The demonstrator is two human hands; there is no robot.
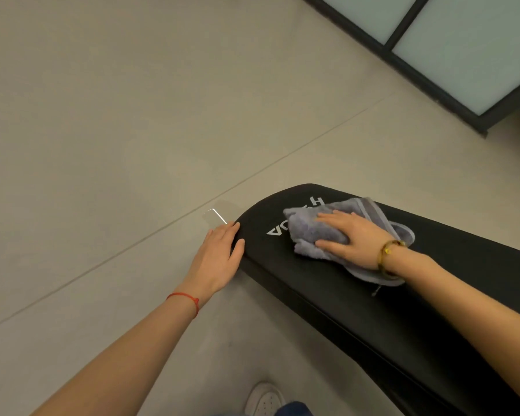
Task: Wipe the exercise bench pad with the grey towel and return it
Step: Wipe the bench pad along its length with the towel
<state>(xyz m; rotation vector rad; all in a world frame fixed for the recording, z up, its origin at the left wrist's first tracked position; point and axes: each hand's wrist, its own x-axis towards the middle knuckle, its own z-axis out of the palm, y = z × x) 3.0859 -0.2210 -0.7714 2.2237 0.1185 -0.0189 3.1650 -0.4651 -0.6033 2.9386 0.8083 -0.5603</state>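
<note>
1. A long black padded exercise bench pad [357, 295] with white lettering near its rounded end is running from the lower right corner toward the middle of the view, above a pale beige tiled floor [132, 115].
2. A crumpled grey terry towel [309, 229] is lying on top of the pad near its rounded end, partly covering the white lettering.
3. The right hand [354, 238] is pressing flat on the towel, its fingers nearly straight and spread over the cloth, thumb lying along the towel's near edge; it is not bunching the fabric.
4. A gold-coloured bangle [388, 259] is sitting on the right wrist, just over the towel's trailing corner.
5. The left hand [219, 259] is resting against the pad's rounded end at its left edge, fingers extended and together, thumb lying on the pad's top surface; it is holding nothing.
6. A thin red string bracelet [186, 300] is circling the left wrist.
7. A white perforated shoe [264, 399] is showing on the floor below the pad, at the bottom edge.
8. A dark-framed frosted glass panel [463, 49] is standing beyond the pad, in the upper right corner.
</note>
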